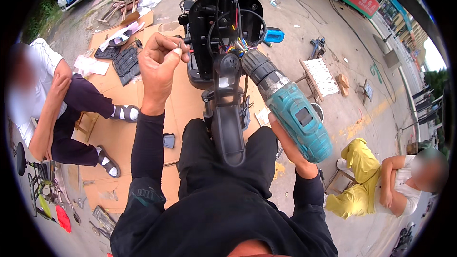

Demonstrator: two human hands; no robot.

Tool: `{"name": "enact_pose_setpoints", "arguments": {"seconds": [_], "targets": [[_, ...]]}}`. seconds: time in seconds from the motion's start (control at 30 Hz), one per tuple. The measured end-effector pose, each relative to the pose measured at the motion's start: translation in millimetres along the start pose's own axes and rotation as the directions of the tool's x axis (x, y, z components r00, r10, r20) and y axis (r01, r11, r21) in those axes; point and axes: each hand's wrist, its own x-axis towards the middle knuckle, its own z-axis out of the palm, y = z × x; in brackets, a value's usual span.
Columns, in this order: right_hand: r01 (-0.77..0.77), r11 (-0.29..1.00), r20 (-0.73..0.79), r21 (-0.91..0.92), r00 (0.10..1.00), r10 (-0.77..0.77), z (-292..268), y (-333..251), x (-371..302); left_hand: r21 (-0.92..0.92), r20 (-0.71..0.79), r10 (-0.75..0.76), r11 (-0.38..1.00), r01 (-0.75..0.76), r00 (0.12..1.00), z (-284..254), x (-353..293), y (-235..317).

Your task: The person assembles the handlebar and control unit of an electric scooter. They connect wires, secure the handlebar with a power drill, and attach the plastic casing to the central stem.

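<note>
My left hand (159, 64) is raised beside the scooter, thumb and fingertips closed in a pinch; whatever they hold is too small to make out. A teal and black cordless drill (297, 114) is in my right hand (278, 131), which is mostly hidden behind the tool's body. The drill's chuck points up and left at the front of a black electric scooter (200, 28). Coloured wires (236, 46) hang exposed from its opened front panel, close to the chuck. The scooter's black front mudguard (229, 138) lies between my knees.
Flattened cardboard (119, 157) covers the ground, with a black tool case (126, 64) on it. One person (81, 95) sits at left, another in yellow trousers (357, 181) at right. A small stool (320, 77) and wooden blocks (342, 82) stand at right.
</note>
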Motion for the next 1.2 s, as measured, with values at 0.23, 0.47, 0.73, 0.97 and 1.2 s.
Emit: {"name": "enact_pose_setpoints", "arguments": {"seconds": [0.23,0.47,0.73,0.97,1.2], "targets": [[-0.07,0.983,0.004,0.168,0.997,0.071,25,-24,46,0.66,0.011,-0.005,0.751,-0.004,1.0,48,-31,-8],[-0.019,0.997,0.019,0.078,1.0,0.018,30,-21,76,0.589,0.077,-0.018,0.808,-0.031,0.997,55,-17,-29],[0.121,0.993,0.005,-0.005,0.993,-0.121,34,-16,95,0.694,0.149,0.048,0.706,-0.138,0.988,52,-7,-32],[0.109,0.993,-0.027,0.04,0.994,-0.108,40,-9,94,0.79,0.155,-0.115,0.611,-0.054,0.981,60,7,-19],[0.206,0.97,0.036,-0.131,0.978,-0.203,32,-8,90,0.735,0.155,-0.038,0.672,-0.09,0.987,59,2,-28]]}}
